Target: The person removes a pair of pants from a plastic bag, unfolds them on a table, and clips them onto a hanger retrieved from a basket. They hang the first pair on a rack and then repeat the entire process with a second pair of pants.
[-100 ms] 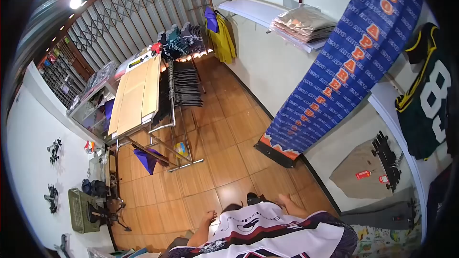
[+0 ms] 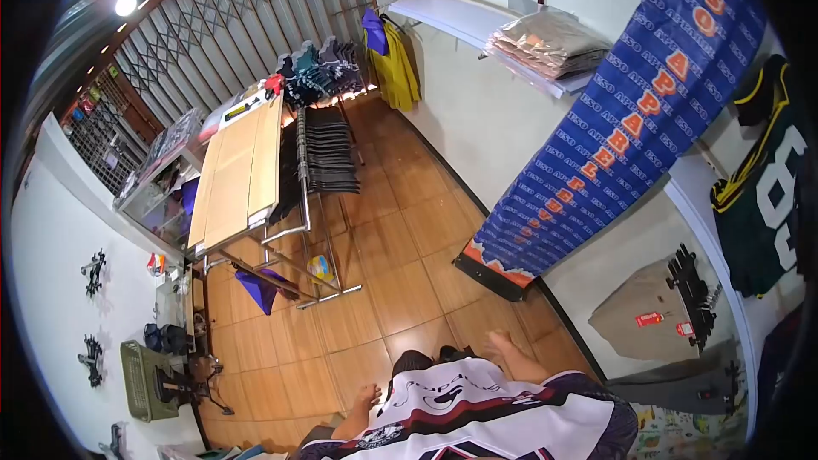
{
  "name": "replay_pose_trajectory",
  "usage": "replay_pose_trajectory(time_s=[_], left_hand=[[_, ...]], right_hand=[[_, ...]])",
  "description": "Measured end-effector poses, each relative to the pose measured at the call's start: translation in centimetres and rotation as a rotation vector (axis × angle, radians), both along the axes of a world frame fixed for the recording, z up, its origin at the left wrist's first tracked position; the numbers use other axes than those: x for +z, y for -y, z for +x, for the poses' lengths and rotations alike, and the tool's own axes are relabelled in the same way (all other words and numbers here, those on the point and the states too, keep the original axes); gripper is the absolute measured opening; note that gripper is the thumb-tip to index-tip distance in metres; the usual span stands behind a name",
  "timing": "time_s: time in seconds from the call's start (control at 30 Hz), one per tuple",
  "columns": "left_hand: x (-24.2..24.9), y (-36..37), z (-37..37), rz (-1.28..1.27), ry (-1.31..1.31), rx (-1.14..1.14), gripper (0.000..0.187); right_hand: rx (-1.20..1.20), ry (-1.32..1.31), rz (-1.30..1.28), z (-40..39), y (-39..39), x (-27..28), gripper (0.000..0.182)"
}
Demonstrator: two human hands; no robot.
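Observation:
My left hand [image 2: 369, 394] hangs low beside the front of my white printed jersey [image 2: 477, 405], above the tiled floor. Its fingers are loosely apart, and nothing shows in them. On the other side, my right hand [image 2: 500, 343] reaches a little forward over the floor, open, with no object in it. Neither hand touches anything that I can see. Between them, dark shapes [image 2: 411, 361] show past the jersey hem; I cannot make out exactly what they are. The blue banner stand [image 2: 613, 128] is the nearest large thing to my right hand.
A clothes rack with dark hanging garments [image 2: 328, 153] stands ahead, beside long tan boards [image 2: 234, 170]. A green basket [image 2: 141, 382] sits at the left wall. Plastic-wrapped packs [image 2: 545, 43] rest on a wall shelf. A folding metal gate [image 2: 230, 25] closes the far end.
My right hand has moved slightly forward, and my left hand slightly back. More of the dark shape between them shows. The view has shifted a little.

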State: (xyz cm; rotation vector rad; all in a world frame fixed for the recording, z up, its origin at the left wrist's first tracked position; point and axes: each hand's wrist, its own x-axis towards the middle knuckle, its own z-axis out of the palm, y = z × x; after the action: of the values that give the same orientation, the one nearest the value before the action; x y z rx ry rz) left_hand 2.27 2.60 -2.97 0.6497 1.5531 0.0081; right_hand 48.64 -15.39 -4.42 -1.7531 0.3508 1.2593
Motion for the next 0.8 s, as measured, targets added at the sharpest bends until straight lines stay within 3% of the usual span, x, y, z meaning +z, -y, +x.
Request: replay_pose_trajectory(time_s=[0.13,0.27,0.33,0.37,0.5,0.57,0.63,0.73,0.8], left_hand=[[1.0,-4.7,-2.7,-0.082,0.033,-0.154,0.022],[0.2,-13.3,0.8,-0.093,-0.036,-0.250,0.022],[-0.1,-18.5,3.9,-0.029,-0.049,-0.293,0.022],[-0.2,-21.5,5.9,0.026,-0.050,-0.316,0.022],[1.7,-33.7,17.3,0.466,0.053,-0.256,0.022],[2.7,-40.7,24.0,0.781,0.148,-0.574,0.020],[6.0,-44.8,32.2,0.904,0.334,-0.625,0.019],[14.6,-47.9,45.6,0.994,0.591,-0.671,0.024],[21.9,-48.6,53.7,1.033,0.721,-0.832,0.027]], right_hand=[[0.072,0.047,0.068,0.1,-8.4,2.0,0.032],[0.053,0.084,0.112,2.6,-14.1,2.8,0.039],[-0.043,0.151,0.103,3.2,-15.7,2.6,0.030],[-0.091,0.187,0.099,3.9,-16.5,2.7,0.026],[-0.172,0.217,0.154,7.3,-19.8,5.6,0.037],[-0.242,0.330,0.161,9.4,-21.5,8.4,0.035],[-0.357,0.381,0.203,11.7,-22.9,11.0,0.033],[-0.394,0.588,0.243,16.2,-25.2,17.8,0.031],[-0.424,0.707,0.296,19.4,-26.1,23.1,0.030]])
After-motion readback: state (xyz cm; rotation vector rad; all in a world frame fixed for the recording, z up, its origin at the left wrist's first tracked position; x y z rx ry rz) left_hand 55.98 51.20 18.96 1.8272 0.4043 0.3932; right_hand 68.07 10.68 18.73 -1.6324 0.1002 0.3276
